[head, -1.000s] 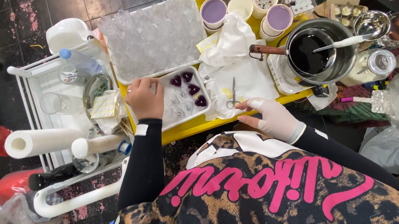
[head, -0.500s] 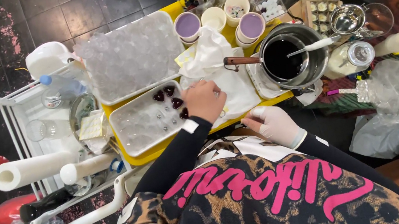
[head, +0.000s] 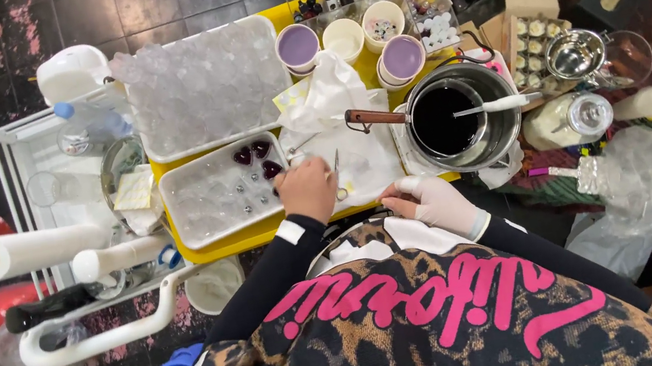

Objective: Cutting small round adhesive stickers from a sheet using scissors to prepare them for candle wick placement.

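Left hand (head: 308, 190) closed around scissors (head: 337, 174)

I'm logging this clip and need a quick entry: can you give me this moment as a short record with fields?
Left hand: bare, holding small scissors beside the clear mould tray
Right hand: white glove, resting at the yellow table edge
Tray: a few dark heart-shaped fillings, the rest unfilled
Pot: dark liquid, white spoon inside
Behind: paper cups

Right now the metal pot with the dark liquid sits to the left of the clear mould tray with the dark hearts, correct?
Not quite. In the head view the metal pot of dark liquid sits to the right of the clear mould tray with the dark hearts, not to the left.
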